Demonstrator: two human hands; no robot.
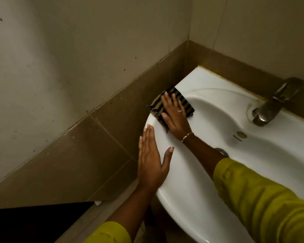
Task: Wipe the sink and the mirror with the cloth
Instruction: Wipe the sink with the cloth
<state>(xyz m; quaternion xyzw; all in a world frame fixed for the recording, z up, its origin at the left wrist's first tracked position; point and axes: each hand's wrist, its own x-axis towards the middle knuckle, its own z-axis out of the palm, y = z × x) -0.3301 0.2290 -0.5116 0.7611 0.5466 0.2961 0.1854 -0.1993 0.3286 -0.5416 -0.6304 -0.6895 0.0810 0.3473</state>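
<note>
Fingers (172, 100) of your right hand (175, 118) were slightly spread and flat, pressing the cloth (186, 104) down, not pinching it. That cloth, striped dark and tan, sat on the sink (191, 172) rim at its left end, partly draped over the outer edge beside the brown wall tile (77, 155). Your left hand (152, 160) lay flat on the rim nearer you, four fingers together, thumb splayed out, holding nothing, apart from the cloth. You wore a ring and a bracelet (187, 136) on the right side, yellow-green sleeves (263, 199) on both arms. Metal tap (270, 107) stood at the back of the sink, well apart from both hands. Mirror wasn't in frame.
</note>
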